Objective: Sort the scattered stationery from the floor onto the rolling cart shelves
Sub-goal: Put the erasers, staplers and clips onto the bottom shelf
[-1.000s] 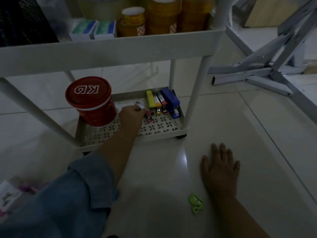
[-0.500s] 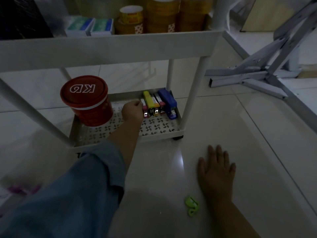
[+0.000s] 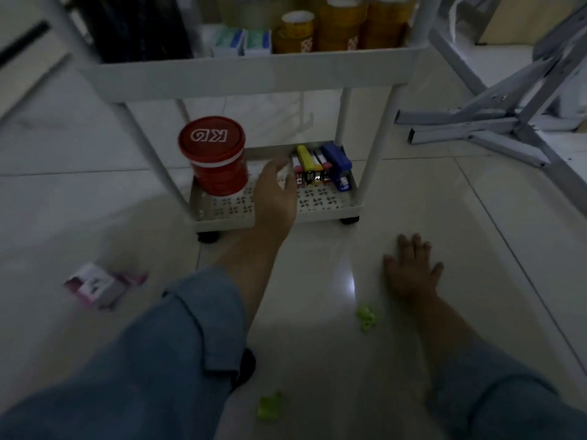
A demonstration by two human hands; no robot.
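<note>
A white rolling cart stands on the tiled floor; its bottom shelf (image 3: 317, 203) holds a red tub (image 3: 216, 157) and a row of small staplers (image 3: 320, 168), pink, yellow, orange and blue. My left hand (image 3: 274, 192) hovers over that shelf just left of the staplers, fingers loosely spread, nothing in it. My right hand (image 3: 411, 269) lies flat on the floor, palm down. A small green clip (image 3: 367, 317) lies close beside my right wrist, another green piece (image 3: 269, 406) nearer me, and a pink and white box (image 3: 97, 285) on the floor at left.
The cart's upper shelf (image 3: 247, 79) carries tape rolls (image 3: 340, 27) and small boxes (image 3: 243, 42). A grey metal folding frame (image 3: 495, 122) lies on the floor at the right. A black caster (image 3: 349, 220) sits under the cart's front right corner.
My left hand has let go of the pink stapler beside the yellow one and drawn back towards me. My right hand stays flat on the floor. The view has pulled back.
</note>
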